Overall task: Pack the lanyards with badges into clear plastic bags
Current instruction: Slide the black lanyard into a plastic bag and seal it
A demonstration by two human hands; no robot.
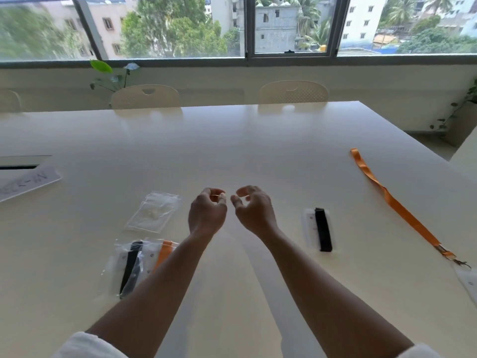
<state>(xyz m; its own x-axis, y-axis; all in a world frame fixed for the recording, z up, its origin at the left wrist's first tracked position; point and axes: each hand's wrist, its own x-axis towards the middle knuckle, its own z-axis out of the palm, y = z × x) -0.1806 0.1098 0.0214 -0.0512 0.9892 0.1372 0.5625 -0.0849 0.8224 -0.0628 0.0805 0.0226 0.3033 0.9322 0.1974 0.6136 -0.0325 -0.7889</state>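
White table (258,151), left hand (206,213) and right hand (254,210) raised, fingers loosely curled, holding nothing

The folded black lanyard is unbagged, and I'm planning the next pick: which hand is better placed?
Right. The right hand hovers nearer the black lanyard, which lies on its side.

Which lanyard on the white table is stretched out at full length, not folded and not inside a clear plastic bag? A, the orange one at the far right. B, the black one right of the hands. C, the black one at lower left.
A: the long orange fabric lanyard lies unfolded across the bare white table, its metal clip joined to a clear badge holder.
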